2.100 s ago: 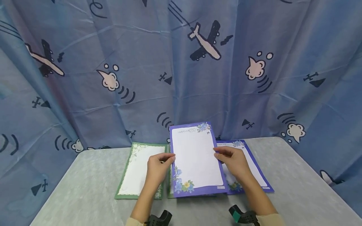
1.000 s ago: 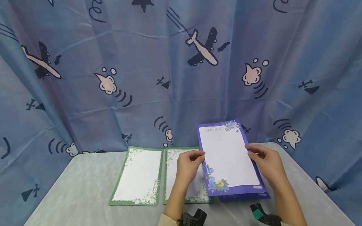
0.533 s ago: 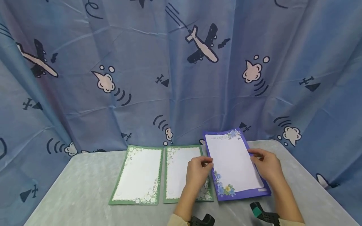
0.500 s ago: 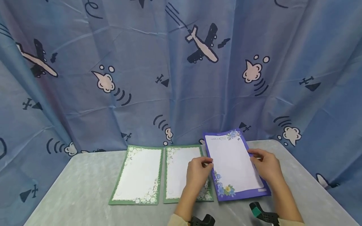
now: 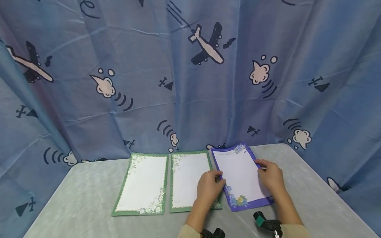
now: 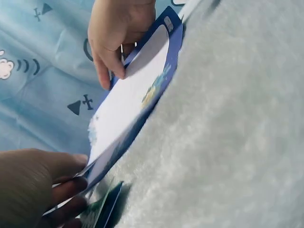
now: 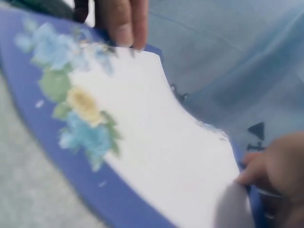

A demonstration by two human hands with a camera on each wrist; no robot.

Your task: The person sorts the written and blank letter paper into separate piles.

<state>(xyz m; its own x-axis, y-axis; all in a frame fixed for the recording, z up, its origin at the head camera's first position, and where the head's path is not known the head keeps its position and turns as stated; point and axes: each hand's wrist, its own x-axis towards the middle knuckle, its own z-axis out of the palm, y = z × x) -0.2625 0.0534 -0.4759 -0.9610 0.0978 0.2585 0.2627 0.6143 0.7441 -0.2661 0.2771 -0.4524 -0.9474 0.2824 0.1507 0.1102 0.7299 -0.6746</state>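
Note:
A purple-bordered sheet of stationery paper (image 5: 241, 175), white in the middle with blue and yellow flowers, lies tilted at the table's right half. My left hand (image 5: 207, 188) pinches its left edge between thumb and fingers. At the opposite edge, my right hand (image 5: 271, 177) pinches the border, thumb on top. In the right wrist view the paper (image 7: 156, 133) bows between the two hands. A green-bordered sheet (image 5: 191, 181) with pale flowers lies just left of it, partly covered by my left hand and forearm.
A second green-bordered sheet (image 5: 143, 183) lies flat further left, a narrow gap from the first. The grey-white table (image 5: 83, 198) ends at the back against a blue curtain (image 5: 148, 66) printed with airplanes. Black wrist cameras sit on both wrists.
Both hands carried the purple-bordered sheet rightwards off the middle green-bordered sheet, over another purple-bordered sheet, then lowered it. That other purple sheet no longer shows separately in the head view.

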